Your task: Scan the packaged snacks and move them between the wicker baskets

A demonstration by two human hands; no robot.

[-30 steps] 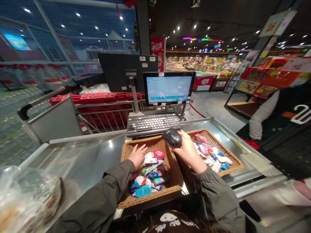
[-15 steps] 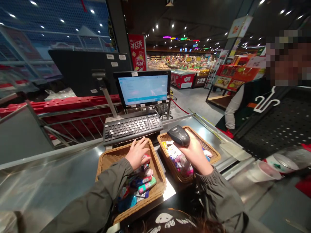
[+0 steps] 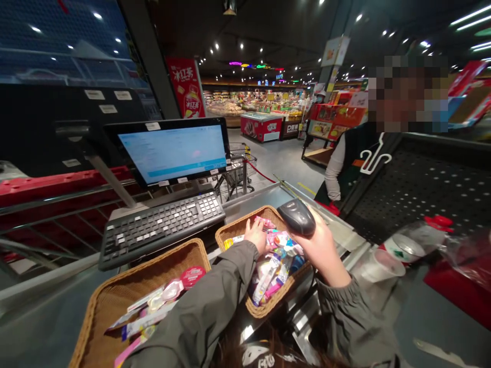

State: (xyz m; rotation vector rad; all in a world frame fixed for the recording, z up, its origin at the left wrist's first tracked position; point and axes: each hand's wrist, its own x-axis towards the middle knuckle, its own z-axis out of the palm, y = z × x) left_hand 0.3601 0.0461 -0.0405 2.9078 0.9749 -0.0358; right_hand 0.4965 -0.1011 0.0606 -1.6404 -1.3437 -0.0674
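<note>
My right hand (image 3: 320,243) is wrapped round a black barcode scanner (image 3: 297,217), holding it over the right edge of the right wicker basket (image 3: 256,309). My left hand (image 3: 256,236) reaches into that basket, fingers apart, beside a pink packet (image 3: 266,223) at its far end. Whether the fingertips touch the packet is hard to see. Small colourful packets (image 3: 268,276) fill the near part of this basket. The left wicker basket (image 3: 90,312) has several wrapped items and a round red-lidded cup (image 3: 193,276); my left sleeve covers part of it.
Behind the baskets stand a keyboard (image 3: 164,222) and a lit monitor (image 3: 176,153). A dark second screen (image 3: 34,130) is at far left. A person (image 3: 347,153) stands beyond a black perforated panel (image 3: 429,189). Plastic cups (image 3: 383,266) sit at the right.
My left hand has moved right, from over the left basket into the right one. My right hand still holds the scanner. The view has turned right, and different items show in the left basket.
</note>
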